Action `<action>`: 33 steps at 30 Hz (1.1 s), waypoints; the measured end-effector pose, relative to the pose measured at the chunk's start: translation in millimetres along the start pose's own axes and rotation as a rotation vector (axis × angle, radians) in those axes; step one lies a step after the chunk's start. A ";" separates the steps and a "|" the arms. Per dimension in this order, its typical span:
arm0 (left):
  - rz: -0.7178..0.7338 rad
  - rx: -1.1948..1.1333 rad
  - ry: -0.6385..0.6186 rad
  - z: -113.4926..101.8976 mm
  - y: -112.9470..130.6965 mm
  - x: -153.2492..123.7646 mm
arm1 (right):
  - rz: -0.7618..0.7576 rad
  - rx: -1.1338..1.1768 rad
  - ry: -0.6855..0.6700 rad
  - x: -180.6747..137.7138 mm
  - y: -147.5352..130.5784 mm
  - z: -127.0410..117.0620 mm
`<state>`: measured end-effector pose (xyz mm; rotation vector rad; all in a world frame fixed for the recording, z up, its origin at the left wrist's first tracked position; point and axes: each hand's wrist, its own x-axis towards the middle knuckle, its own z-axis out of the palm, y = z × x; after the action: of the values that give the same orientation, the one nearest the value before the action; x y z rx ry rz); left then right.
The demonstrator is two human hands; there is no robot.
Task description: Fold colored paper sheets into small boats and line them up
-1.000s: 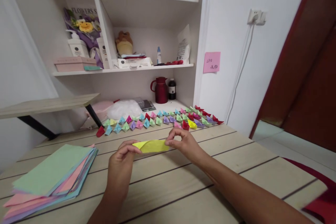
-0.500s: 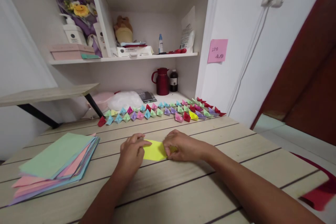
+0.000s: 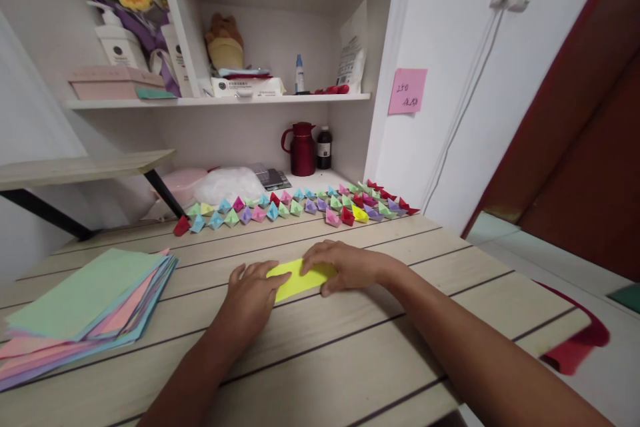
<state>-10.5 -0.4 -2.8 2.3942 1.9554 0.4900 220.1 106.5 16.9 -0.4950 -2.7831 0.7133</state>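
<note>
Head view: you've got both hands on a strip of folded yellow paper [image 3: 295, 285], which lies flat on the slatted wooden table [image 3: 310, 353] in front of you, slanting up a bit to the right. Your left hand [image 3: 253, 290] is on its left end, thumb on top, fingers at the far edge; can't tell whether it pinches or just presses. Your right hand [image 3: 347, 267] has fingers spread over the right end, thumb by the near edge, pressing rather than gripping. Left of your left hand, apart from it, a fanned stack of coloured paper sheets [image 3: 80, 293], pale green on top. Beyond your hands, uneven rows of small origami boats [image 3: 273, 211] in mixed colours along the far table edge, incl. a bright yellow boat [image 3: 359, 214] near the right end and a red one [image 3: 182, 225] at the left end, beside the leg of a raised wooden shelf [image 3: 90, 167]. Behind the rows: clear plastic bag [image 3: 230, 185], dark red thermos jug [image 3: 303, 153], dark bottle [image 3: 324, 148] just beside the jug. Pink sticky note [image 3: 407, 91] on the wall, right of the cabinet.
</note>
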 end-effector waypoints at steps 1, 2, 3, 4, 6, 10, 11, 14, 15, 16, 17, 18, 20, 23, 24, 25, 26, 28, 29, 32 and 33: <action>0.003 0.003 0.003 -0.1 0.8 -0.5 | -0.002 -0.012 -0.026 -1.2 0.9 -1.4; 0.005 0.008 0.019 -0.8 1.5 -0.9 | -0.006 -0.023 -0.050 -2.3 1.4 -2.7; 0.007 0.015 0.049 -2.0 2.2 -1.1 | -0.011 -0.028 -0.068 -3.1 1.6 -3.9; 0.013 0.024 0.088 -3.5 3.0 -1.1 | -0.014 -0.028 -0.081 -3.5 1.6 -4.8; 0.045 0.024 0.160 -6.6 5.5 -1.1 | -0.012 -0.010 -0.089 -3.2 1.0 -5.8; 0.140 -0.122 0.025 -8.6 11.2 -2.0 | -0.014 0.049 -0.096 -1.2 1.8 -5.8; 0.152 -0.162 -0.025 -8.6 12.0 -2.6 | -0.015 0.062 -0.097 -1.0 2.8 -5.8; 0.186 -0.210 -0.103 -9.9 11.8 -4.2 | -0.009 0.104 -0.106 -1.9 7.1 -7.0; 0.195 -0.207 -0.116 -11.0 11.2 -4.4 | -0.008 0.118 -0.112 -2.6 8.5 -7.7; 0.203 -0.199 -0.127 -12.5 10.6 -4.5 | -0.006 0.129 -0.116 -3.4 9.5 -8.7; 0.206 -0.187 -0.137 -14.0 10.1 -4.3 | -0.001 0.135 -0.116 -4.3 10.3 -9.8; 0.206 -0.173 -0.140 -15.3 9.7 -4.1 | 0.008 0.138 -0.113 -5.2 10.8 -10.9; 0.204 -0.140 -0.132 -16.8 9.5 -3.5 | 0.024 0.137 -0.105 -6.7 11.2 -13.0; 0.201 -0.104 -0.122 -15.6 9.0 -2.7 | 0.009 0.129 -0.085 -7.5 11.6 -13.8; 0.200 -0.106 -0.120 -14.7 8.4 -2.4 | 0.000 0.124 -0.071 -6.9 12.0 -13.0; 0.200 -0.114 -0.121 -13.9 7.6 -2.2 | -0.002 0.119 -0.049 -5.9 12.7 -11.7; 0.197 -0.127 -0.122 -13.3 6.8 -1.9 | 0.004 0.115 -0.020 -4.3 13.8 -9.8; 0.183 -0.165 -0.120 -13.1 6.0 -1.4 | 0.022 0.122 0.053 -0.3 17.4 -5.4; 0.175 -0.192 -0.120 -13.6 6.3 -1.0 | 0.025 0.134 0.090 1.7 19.7 -3.4; 0.142 -0.335 -0.093 -16.0 10.7 0.1 | -0.017 0.190 0.151 5.0 27.3 -1.0; 0.127 -0.386 -0.067 -16.6 12.6 0.4 | -0.032 0.203 0.149 4.6 29.5 -1.8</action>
<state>-2.5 -5.8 15.7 2.2592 1.5207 0.7067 224.2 133.3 4.3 -0.4435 -2.5405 0.9008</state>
